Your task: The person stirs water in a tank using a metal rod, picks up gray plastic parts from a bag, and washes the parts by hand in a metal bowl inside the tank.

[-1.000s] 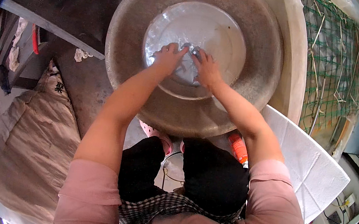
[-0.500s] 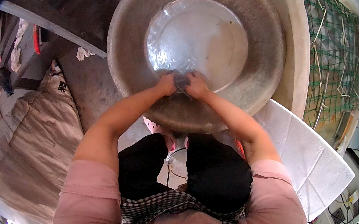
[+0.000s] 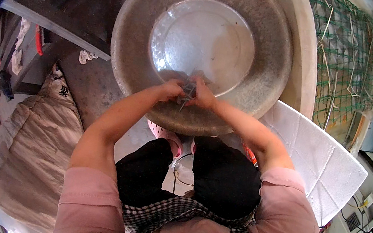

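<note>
A large round metal basin [image 3: 272, 57] stands in front of my knees, its bright bottom shining. Over the near part of that bottom, both my hands are closed round a small dark grey bunched thing [image 3: 191, 87] with pale streaks; its kind is not clear. My left hand [image 3: 171, 90] grips it from the left, fingers curled inward. Opposite, my right hand [image 3: 204, 95] holds its right side, with the fingers reaching over its far edge. A thin end of the bundle hangs toward me between the hands.
White foam board [image 3: 312, 159] leans beside the basin on the right, with green netting [image 3: 344, 58] beyond it. Left of me are a dark metal frame [image 3: 56, 22] and a large brown sack [image 3: 32, 151]. Pink clogs [image 3: 166, 137] are under the basin's near rim.
The basin shifts slightly left in view. My hands have turned and the grey thing is now more upright, its pale streaks and thin lower end showing between them.
</note>
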A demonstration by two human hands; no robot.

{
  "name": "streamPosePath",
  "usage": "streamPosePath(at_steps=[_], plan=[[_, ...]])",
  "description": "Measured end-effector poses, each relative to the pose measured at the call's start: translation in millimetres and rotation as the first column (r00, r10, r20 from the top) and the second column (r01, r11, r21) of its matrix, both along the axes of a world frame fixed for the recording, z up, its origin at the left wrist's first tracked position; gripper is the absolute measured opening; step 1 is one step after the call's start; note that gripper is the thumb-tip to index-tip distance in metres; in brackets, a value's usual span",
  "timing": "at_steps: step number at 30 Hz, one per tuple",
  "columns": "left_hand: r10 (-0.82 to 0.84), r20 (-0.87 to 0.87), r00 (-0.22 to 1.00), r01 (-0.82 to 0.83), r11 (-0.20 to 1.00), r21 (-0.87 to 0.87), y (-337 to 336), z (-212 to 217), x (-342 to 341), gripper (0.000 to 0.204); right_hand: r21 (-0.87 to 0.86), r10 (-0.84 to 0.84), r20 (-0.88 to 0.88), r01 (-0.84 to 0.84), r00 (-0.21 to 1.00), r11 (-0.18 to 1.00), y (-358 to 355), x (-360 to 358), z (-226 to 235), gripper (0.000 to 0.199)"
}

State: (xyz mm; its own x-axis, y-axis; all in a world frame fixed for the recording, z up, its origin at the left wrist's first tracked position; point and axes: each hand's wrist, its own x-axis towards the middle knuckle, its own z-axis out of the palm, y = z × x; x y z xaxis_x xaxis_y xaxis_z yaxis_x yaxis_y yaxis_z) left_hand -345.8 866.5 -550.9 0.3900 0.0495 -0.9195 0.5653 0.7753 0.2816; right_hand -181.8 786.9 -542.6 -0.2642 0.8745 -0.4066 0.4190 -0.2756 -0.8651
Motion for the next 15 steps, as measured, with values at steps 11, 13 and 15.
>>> streamPosePath(at_steps=[11,13,15], plan=[[-0.094,0.210,0.973,0.026,0.951,0.307,51.6,167.7,60.1,0.045,0.385,-0.178,0.311,0.047,0.934,0.922,38.8,42.7,102.8,0.039],[0.072,0.293,0.953,-0.163,0.940,0.298,56.4,203.1,72.4,0.050,0.422,-0.244,0.288,0.106,0.926,0.900,49.4,61.5,153.1,0.032],[0.116,0.458,0.881,-0.244,0.942,0.230,59.3,257.6,78.3,0.053,0.530,-0.372,0.297,0.172,0.879,0.830,45.4,77.1,201.8,0.027]])
